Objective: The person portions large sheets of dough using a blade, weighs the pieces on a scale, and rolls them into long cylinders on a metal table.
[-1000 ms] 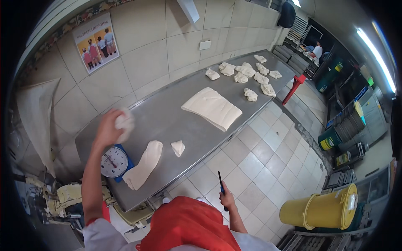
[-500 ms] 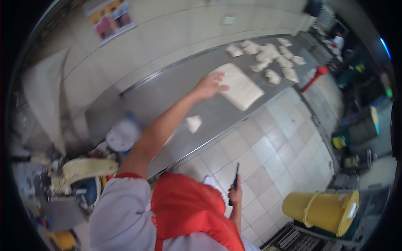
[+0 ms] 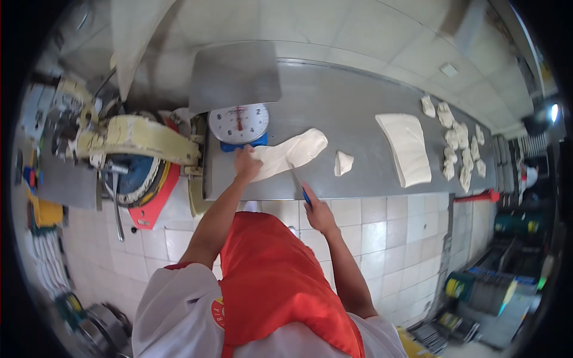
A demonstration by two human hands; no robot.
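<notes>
The person wears a red apron [image 3: 268, 280] over a white shirt and leans over a steel table [image 3: 358, 113].

The right hand [image 3: 319, 215] is at the near edge of the table. It is wrapped tight round the blue handle of a knife [image 3: 298, 179]. The blade points away from the person and up onto the dough [image 3: 289, 154].

The left hand [image 3: 246, 164] lies flat on the left end of the dough, fingers pressing down on it. It is the hand that is right on the dough. The right hand only reaches it through the knife.

The dough is a long pale strip. It lies just past both hands. Its long way runs from the left hand, near the table edge, up and off to the right. The knife blade crosses it about the middle.

Just beside the dough, to the right, sits a small lump [image 3: 343, 162]. Just behind the left hand stands a scale [image 3: 239, 125] with a round dial and a flat steel pan.

Farther right lies a flat slab [image 3: 409, 149] of dough. Past that, well apart, is a bunch of cut pieces [image 3: 459, 149]. Left of the table stands a yellow machine [image 3: 137, 140].
</notes>
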